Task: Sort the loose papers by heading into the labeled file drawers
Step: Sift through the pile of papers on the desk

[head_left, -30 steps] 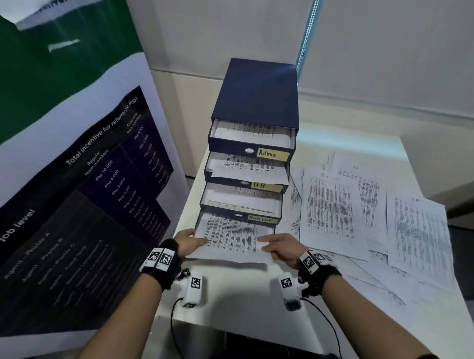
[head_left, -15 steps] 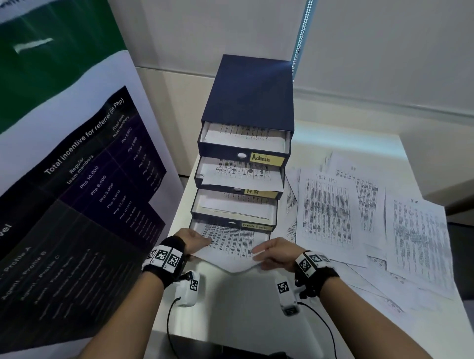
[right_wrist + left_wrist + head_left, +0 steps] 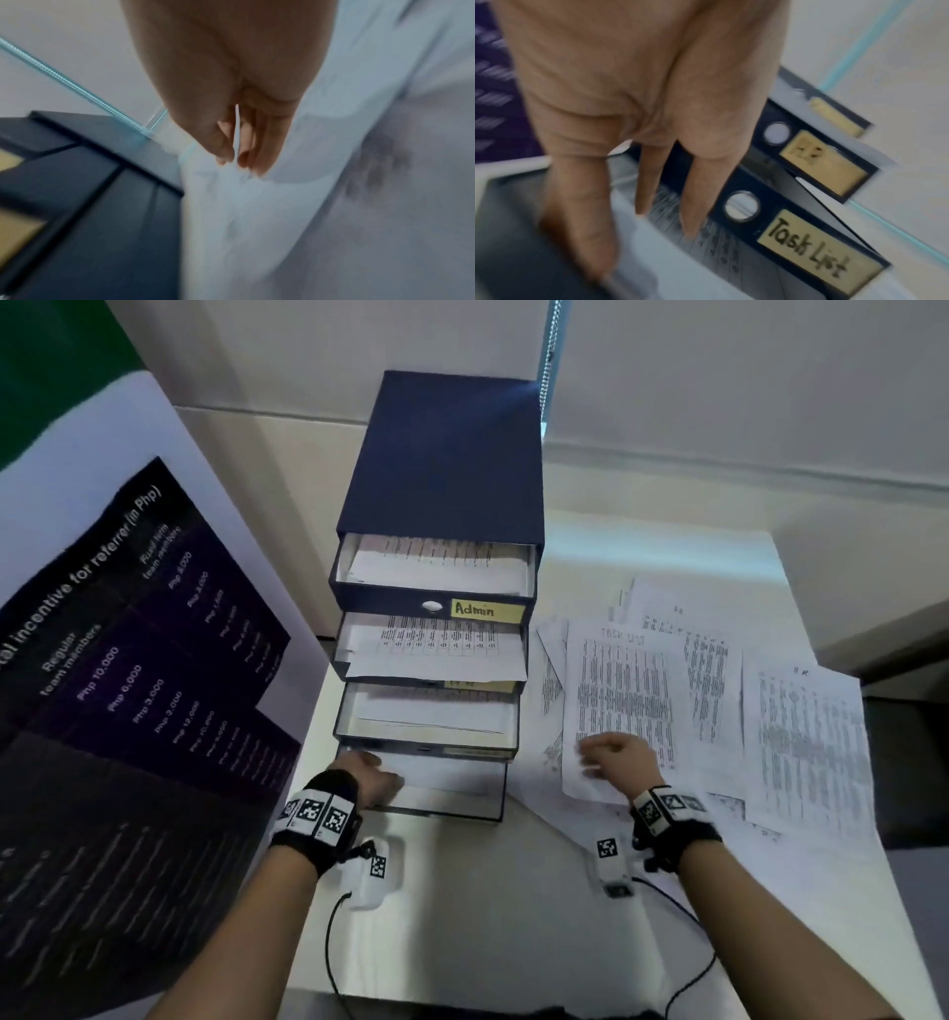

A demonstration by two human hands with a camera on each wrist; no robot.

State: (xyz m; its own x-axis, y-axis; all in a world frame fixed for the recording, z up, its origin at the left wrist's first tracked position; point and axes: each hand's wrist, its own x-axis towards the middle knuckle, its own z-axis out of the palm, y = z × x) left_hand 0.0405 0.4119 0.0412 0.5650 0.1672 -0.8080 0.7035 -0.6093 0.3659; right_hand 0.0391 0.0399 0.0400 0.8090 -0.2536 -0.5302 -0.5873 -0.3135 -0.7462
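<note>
Pale, plain wall [image 3: 744, 377] behind, meeting a lower cream ledge [image 3: 719, 469] along a horizontal line. A thin beaded cord [image 3: 550, 346] hanging straight down the wall – light blue-green in the wrist views. White table [image 3: 513, 916] in the middle, glossy, catching soft overhead light. On the left, a tall standing banner [image 3: 128, 685] – green at the top, white band, then dark purple with printed pay figures. Dark floor [image 3: 914, 711] beyond the table's right edge.
</note>
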